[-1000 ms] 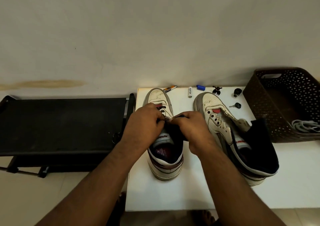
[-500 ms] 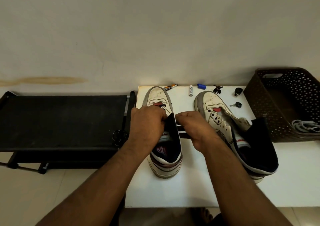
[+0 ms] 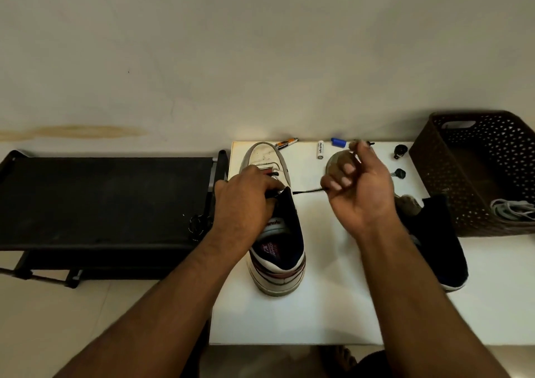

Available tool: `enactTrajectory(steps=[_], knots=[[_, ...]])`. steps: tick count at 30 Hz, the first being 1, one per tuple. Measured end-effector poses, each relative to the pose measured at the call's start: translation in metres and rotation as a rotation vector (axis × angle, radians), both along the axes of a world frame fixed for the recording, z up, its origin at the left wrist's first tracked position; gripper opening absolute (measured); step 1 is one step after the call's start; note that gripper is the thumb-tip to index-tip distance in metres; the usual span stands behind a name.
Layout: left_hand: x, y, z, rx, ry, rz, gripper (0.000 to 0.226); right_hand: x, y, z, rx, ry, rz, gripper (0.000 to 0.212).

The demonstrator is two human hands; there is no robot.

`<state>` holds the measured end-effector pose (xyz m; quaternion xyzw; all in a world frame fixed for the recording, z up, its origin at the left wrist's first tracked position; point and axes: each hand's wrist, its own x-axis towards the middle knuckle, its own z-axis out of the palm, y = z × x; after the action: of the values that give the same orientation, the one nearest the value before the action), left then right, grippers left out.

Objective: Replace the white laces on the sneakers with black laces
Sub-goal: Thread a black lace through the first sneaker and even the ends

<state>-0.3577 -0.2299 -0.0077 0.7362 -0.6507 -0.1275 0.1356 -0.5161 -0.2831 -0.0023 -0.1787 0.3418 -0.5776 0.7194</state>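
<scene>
My right-hand grip (image 3: 357, 186) is a pinch: curled fingers draw a thin black lace (image 3: 308, 190) sideways, so it runs taut from the left sneaker's (image 3: 276, 233) eyelets to my fingertips. My left-hand grip (image 3: 246, 201) is pressed over that sneaker's throat, fingers curled down at the eyelet row; I appear to be pinning the lace's other end there, though my knuckles hide the exact contact. This sneaker stands upright on the white bench (image 3: 318, 314), toe toward the wall, dark lining open toward me. The second sneaker (image 3: 434, 233) lies just to its right, mostly hidden behind my right forearm, no lace visible in it. A dark perforated basket (image 3: 477, 175) sits at the far right of the bench with pale cords (image 3: 512, 208), likely the removed white laces, bundled inside. Small items sit along the wall edge, among them a battery (image 3: 320, 149) and a blue cap (image 3: 338, 142). I judge the lace to be light, limp and a little slick, so it will only hold a line under tension and will slide back through an eyelet if I let go; the best hold is close to the stiff tip, which can be steered into the next hole. The sneaker is light enough to tip or skid when I pull, so my left hand needs to keep weight on it
</scene>
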Motion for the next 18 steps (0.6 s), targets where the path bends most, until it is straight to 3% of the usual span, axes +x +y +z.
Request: enactTrajectory(steps=[3, 4, 6, 8, 9, 12, 13, 14, 15, 16, 18], knots=[[0.000, 0.000, -0.002, -0.014, 0.026, 0.019, 0.030, 0.002, 0.007, -0.006, -0.309, 1.080, 0.281, 0.012], [0.000, 0.000, -0.002, -0.016, 0.023, 0.023, 0.030, 0.006, 0.010, -0.011, -0.387, 1.309, 0.434, 0.011], [0.001, 0.001, -0.003, -0.007, 0.025, 0.028, 0.030, 0.011, 0.012, -0.020, -0.396, 1.485, 0.654, 0.017], [0.002, 0.000, -0.004, 0.005, 0.026, 0.025, 0.030, 0.012, 0.014, -0.016, -0.327, 1.395, 0.664, 0.023], [0.004, 0.000, -0.004, 0.011, 0.025, 0.024, 0.030, 0.012, 0.015, -0.009, -0.268, 1.155, 0.614, 0.026], [0.008, -0.002, -0.006, 0.030, 0.055, 0.034, 0.029, 0.001, 0.013, 0.014, -0.142, -0.107, 0.323, 0.023], [0.009, -0.003, -0.007, 0.038, 0.065, 0.033, 0.030, -0.005, 0.010, 0.018, -0.147, -0.337, 0.198, 0.023], [0.009, -0.003, -0.007, 0.042, 0.071, 0.029, 0.030, -0.009, 0.008, 0.020, -0.146, -0.408, 0.103, 0.021], [0.009, -0.003, -0.007, 0.042, 0.072, 0.020, 0.031, -0.012, 0.006, 0.018, -0.141, -0.339, 0.057, 0.015], [0.009, -0.003, -0.008, 0.040, 0.074, 0.013, 0.032, -0.011, 0.005, 0.012, -0.130, -0.159, 0.048, 0.011], [0.009, -0.002, -0.008, 0.029, 0.084, 0.014, 0.035, -0.003, 0.004, -0.002, -0.181, 0.434, 0.134, 0.001]])
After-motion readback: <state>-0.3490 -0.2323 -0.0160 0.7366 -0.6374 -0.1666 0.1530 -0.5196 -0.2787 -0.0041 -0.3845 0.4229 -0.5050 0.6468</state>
